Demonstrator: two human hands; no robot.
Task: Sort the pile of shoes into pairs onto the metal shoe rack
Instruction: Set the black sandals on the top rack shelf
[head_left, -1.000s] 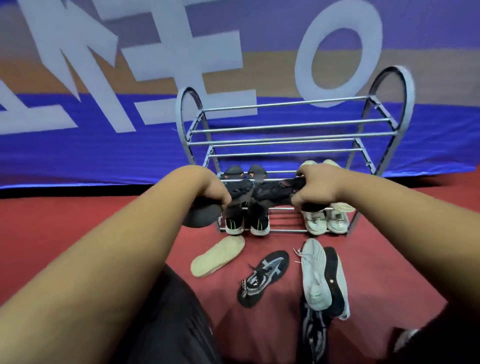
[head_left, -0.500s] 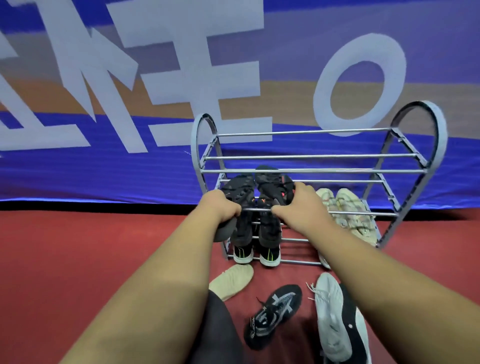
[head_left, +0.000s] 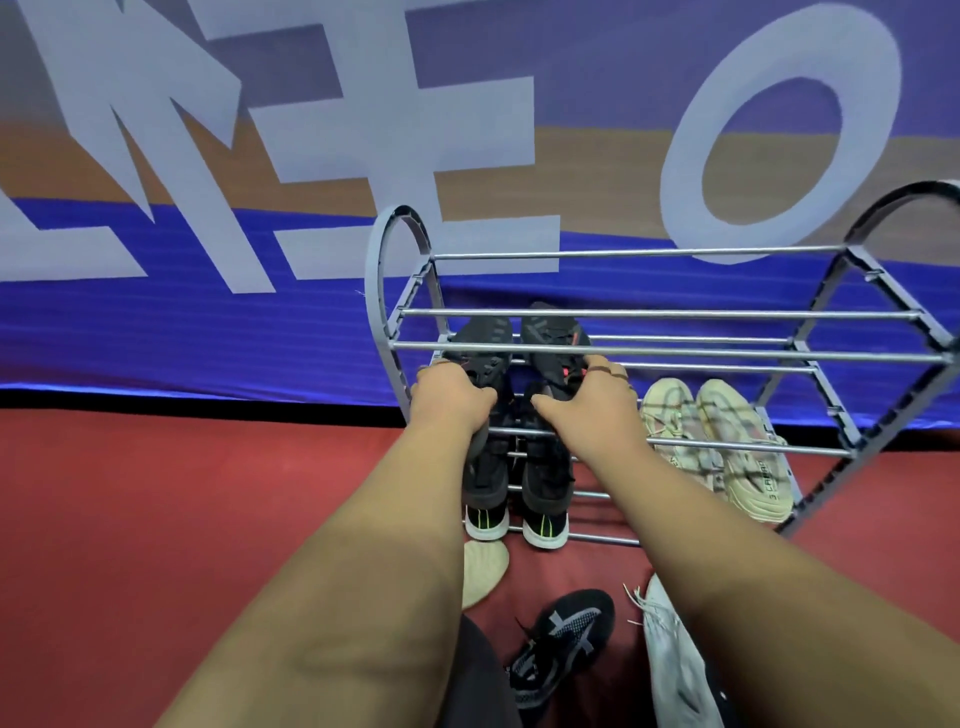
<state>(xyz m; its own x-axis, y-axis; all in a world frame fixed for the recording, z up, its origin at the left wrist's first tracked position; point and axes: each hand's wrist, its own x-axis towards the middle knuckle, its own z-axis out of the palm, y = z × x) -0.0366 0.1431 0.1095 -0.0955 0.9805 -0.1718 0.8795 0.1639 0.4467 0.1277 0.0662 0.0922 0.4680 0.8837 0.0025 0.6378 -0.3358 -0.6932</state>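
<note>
My left hand (head_left: 451, 397) is closed over the heel end of the left black shoe (head_left: 480, 343), and my right hand (head_left: 584, 397) is wrapped over the heel end of the right black shoe (head_left: 553, 338), thumb on the near side and fingers (head_left: 605, 370) curled across the top. Both shoes lie side by side on the middle tier of the metal shoe rack (head_left: 675, 353), at its left end, toes pointing to the back of the rack. How tightly each hand squeezes I cannot tell; the palms hide the contact.

On the rack's bottom tier, straight below my hands, stands a pair of black high-tops with white soles (head_left: 514, 499). On the same tier at the right end sit two cream sneakers (head_left: 727, 441), touching each other.

On the red floor (head_left: 156, 519) in front of the rack lie a cream shoe sole-up (head_left: 485, 569), a black-and-grey knit sneaker (head_left: 566, 644) and a white sneaker (head_left: 670, 660), partly behind my right forearm.
</note>
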